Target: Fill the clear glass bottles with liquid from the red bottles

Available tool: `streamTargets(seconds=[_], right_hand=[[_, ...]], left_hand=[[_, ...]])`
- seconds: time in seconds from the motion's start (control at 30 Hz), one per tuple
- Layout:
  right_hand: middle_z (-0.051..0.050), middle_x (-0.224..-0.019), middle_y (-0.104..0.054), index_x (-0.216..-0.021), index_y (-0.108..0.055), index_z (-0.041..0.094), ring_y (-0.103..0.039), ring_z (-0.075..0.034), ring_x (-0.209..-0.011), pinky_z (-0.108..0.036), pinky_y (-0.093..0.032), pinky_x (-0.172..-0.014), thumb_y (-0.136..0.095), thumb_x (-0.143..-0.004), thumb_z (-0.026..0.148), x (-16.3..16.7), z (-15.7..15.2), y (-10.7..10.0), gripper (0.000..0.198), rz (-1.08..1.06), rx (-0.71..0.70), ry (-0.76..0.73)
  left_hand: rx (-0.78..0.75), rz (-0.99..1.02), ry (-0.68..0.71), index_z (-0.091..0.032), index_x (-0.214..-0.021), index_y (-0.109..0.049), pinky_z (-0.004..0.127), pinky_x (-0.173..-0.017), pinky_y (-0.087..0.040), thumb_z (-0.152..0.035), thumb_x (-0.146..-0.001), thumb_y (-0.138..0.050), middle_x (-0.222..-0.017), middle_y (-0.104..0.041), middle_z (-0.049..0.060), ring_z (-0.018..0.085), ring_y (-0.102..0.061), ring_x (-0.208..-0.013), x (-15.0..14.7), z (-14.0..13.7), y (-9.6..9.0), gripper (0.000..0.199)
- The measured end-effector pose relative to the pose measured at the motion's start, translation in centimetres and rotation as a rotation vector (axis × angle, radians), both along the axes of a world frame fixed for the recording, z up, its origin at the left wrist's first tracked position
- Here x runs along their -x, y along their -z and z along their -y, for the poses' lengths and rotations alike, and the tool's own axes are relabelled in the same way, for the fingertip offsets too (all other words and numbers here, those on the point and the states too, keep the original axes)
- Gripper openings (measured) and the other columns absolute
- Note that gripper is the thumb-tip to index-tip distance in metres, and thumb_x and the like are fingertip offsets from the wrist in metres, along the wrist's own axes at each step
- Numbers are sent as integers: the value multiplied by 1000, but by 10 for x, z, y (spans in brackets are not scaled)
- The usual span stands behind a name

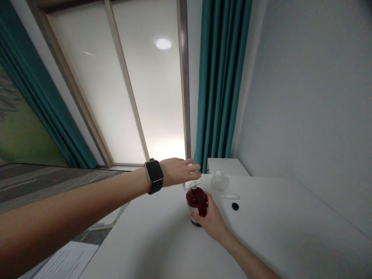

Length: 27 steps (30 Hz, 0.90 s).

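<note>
A dark red, see-through bottle (195,201) with a pale label stands upright on the white table (162,240). My right hand (214,221) wraps round its right side, thumb across the front near the label. Above the bottle's neck is my left hand (181,171), palm down, its fingers stretched out and slightly apart. A small whitish, partly clear object (192,183) shows just under those fingers at the bottle's mouth; I cannot make out its kind or whether the hand touches it. A black round cap (235,206) lies to the right of the bottle.
Behind the cap lie a clear tube-like piece (230,196) and crumpled clear plastic (219,181). A white cabinet (228,166) stands past the table's far edge. Printed paper (65,261) is at the lower left, and a wall (305,116) runs along the right.
</note>
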State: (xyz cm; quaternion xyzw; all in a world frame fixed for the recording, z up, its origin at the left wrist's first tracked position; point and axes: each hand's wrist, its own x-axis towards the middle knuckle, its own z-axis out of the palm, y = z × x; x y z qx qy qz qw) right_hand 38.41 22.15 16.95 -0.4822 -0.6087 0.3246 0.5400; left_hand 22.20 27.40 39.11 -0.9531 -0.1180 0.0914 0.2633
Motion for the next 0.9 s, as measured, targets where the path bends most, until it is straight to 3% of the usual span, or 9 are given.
streamTargets(seconds=[0.9], right_hand=[[-15, -127, -62, -130, -45, 16, -60, -32, -112, -51, -46, -101, -76, -66, 27, 9, -6, 12, 72, -3, 20, 65]], left_hand=[[-123, -54, 67, -18, -127, -49, 34, -73, -52, 2, -88, -57, -131, -58, 9, 26, -56, -115, -4, 4, -4, 44]])
